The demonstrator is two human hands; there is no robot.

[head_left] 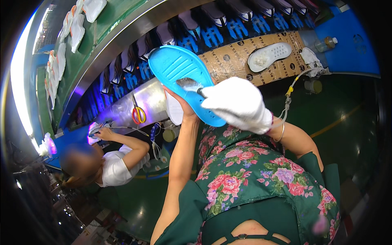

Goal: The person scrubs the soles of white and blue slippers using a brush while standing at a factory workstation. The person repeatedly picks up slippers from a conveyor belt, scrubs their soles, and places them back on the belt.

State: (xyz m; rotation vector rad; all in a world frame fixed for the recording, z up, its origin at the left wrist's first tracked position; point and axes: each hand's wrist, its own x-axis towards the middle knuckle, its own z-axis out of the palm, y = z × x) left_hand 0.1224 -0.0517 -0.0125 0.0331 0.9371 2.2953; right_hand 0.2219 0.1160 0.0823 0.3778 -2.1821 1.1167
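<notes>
The left hand is bare and raised, its forearm running nearly straight up from the body. It is closed on the blue sole, gripping it by the waist from behind, so most of its fingers are hidden. The right hand, in a white glove, comes in from the right with the elbow bent outward and the wrist turned toward the sole. Its fingers are pinched narrow around a small brush, of which little shows but a dark part and a blurred pale tip at the sole's grey waist.

The blue sole is held up in front of the counter's near edge, well off the surface, tilted with its toe to the upper left and its heel just beneath the glove. A pale piece shows behind the left wrist.

Cardboard covers the right part of the counter. On it lies a white sole with pale crumbs on one end, and a cloth sits at the right end, near a bottle. Scissors lie on the bare metal, handles toward the near edge. Dark uppers on blue stands line the far edge. At left, a co-worker in white sits before a green floor.
</notes>
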